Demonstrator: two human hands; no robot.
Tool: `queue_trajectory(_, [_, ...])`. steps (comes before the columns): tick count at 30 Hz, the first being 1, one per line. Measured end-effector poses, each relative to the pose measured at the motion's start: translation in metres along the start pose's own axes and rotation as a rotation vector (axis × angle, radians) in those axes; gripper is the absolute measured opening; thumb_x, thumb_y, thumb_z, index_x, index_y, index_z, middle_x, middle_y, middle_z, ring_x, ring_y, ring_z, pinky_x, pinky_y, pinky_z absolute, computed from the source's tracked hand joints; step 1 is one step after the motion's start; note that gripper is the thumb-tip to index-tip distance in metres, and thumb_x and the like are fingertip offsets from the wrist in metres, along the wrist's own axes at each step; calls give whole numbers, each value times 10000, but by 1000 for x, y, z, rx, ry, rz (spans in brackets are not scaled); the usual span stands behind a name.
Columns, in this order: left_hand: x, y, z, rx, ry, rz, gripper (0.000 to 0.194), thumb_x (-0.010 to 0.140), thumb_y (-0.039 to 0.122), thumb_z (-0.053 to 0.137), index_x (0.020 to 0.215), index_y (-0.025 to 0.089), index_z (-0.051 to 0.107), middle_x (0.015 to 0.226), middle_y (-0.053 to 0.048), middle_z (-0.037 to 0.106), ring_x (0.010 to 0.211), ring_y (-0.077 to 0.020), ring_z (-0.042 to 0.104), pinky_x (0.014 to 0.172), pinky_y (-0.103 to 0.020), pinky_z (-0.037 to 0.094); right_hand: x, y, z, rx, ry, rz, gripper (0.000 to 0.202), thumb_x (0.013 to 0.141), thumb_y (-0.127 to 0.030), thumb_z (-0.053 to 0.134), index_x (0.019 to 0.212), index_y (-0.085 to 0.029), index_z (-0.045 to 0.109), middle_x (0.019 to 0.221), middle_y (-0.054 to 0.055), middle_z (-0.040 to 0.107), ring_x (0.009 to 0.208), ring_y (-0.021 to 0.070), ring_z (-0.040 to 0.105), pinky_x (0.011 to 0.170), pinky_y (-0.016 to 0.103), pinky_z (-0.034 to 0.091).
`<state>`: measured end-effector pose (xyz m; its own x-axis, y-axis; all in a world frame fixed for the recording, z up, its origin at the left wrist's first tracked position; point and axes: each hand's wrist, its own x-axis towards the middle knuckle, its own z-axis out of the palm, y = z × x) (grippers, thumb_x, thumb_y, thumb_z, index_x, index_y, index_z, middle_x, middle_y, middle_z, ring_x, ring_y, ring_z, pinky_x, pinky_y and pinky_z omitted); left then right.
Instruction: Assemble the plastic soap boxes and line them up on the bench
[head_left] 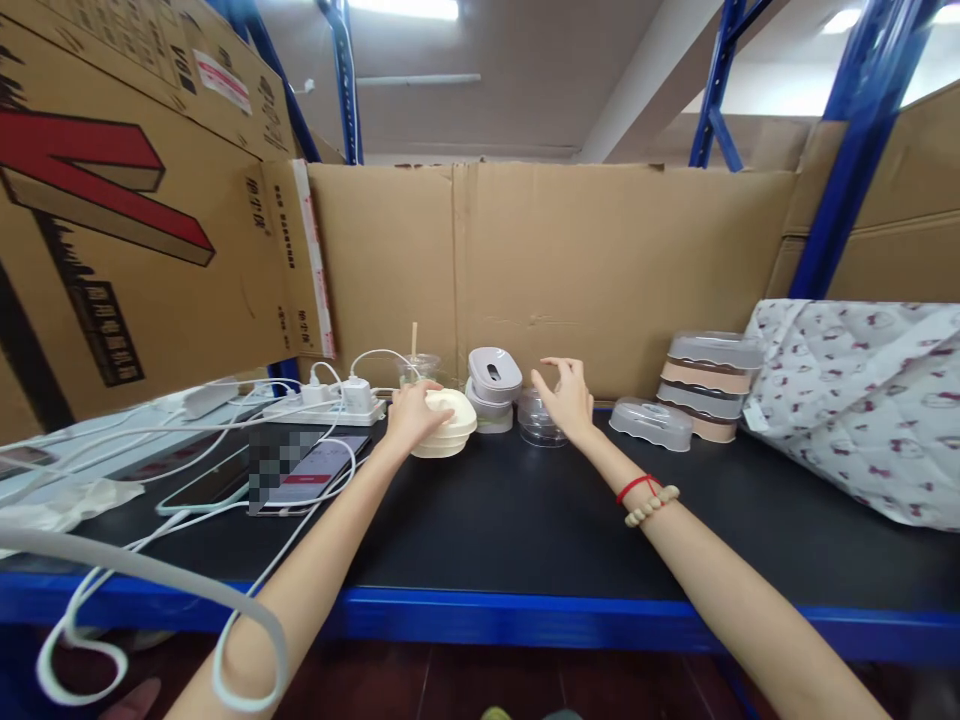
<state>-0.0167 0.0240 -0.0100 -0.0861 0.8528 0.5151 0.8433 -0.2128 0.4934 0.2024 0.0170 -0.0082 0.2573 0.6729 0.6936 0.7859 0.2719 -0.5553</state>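
My left hand (414, 412) grips the left side of a cream lidded container (448, 432), its thumb over the top. My right hand (568, 400) is raised with fingers apart, beside and partly above a round clear container (538, 425). Between the hands stands a stack of white containers (493, 400), the top one tilted, with a dark oval opening. A clear wavy-edged cover (651, 424) lies right of my right hand.
Stacked grey and peach trays (709, 385) stand beside a patterned quilted bag (862, 410). On the left are phones (319, 472), white cables and a power strip (330, 406). A clear cup (409, 369) with a straw is behind my left hand. Cardboard (600, 260) backs the shelf.
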Motion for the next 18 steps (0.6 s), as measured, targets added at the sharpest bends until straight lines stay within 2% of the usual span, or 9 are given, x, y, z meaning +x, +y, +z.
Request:
queue_trajectory(2, [1,0,3,-1,81,18,283,638,277,638,913,223,675,923,-90,634,989,-316,559,844,-408,432,4,24,-16,-101,57,-25,329,800,-392,465,1060,-236,591,1169,106,510,997,279,576,836,467,450])
queue_trajectory(4, [0,2,3,-38,148,37,244,664,269,601,890,219,679,934,-95,629,984,-313,551,863,-424,422,7,52,-30,-249,115,10,352,755,-350,521,1066,-199,584,1206,150,502,1137,338,484,913,526,382])
queue_trajectory(6, [0,5,2,-103,174,83,208,681,261,576,856,215,677,944,-90,629,975,-296,549,892,-426,411,8,79,-39,-383,119,154,405,683,-336,614,1049,-165,587,1207,197,508,1192,405,417,931,606,318])
queue_trajectory(8, [-2,9,0,-158,180,131,178,694,247,551,820,210,671,948,-82,630,971,-278,550,922,-422,400,7,96,-42,-456,64,285,430,612,-333,694,995,-160,603,1160,221,537,1183,450,410,919,660,280])
queue_trajectory(10, [-4,11,-1,-191,181,145,159,697,230,534,786,203,663,941,-80,629,972,-269,551,939,-420,393,7,101,-42,-480,-3,317,441,572,-346,739,955,-168,613,1127,225,556,1179,462,417,924,677,256])
queue_trajectory(13, [-6,14,-3,-255,175,127,123,679,209,530,722,203,646,903,-72,631,970,-262,555,933,-415,400,10,97,-39,-516,-84,251,528,547,-377,770,1002,-164,607,1140,231,548,1210,455,402,948,663,245])
queue_trajectory(16, [-7,18,-3,-389,164,99,90,649,198,533,666,205,621,852,-47,637,917,-233,571,892,-383,425,11,96,-36,-527,-123,327,669,492,-442,793,1068,-161,602,1189,246,517,1216,464,400,914,643,301])
queue_trajectory(18, [-8,21,-2,-519,147,71,79,636,204,528,647,202,606,817,-29,641,867,-207,578,854,-349,436,11,103,-33,-429,-102,331,713,461,-519,787,1071,-195,612,1213,228,507,1187,453,443,877,621,351])
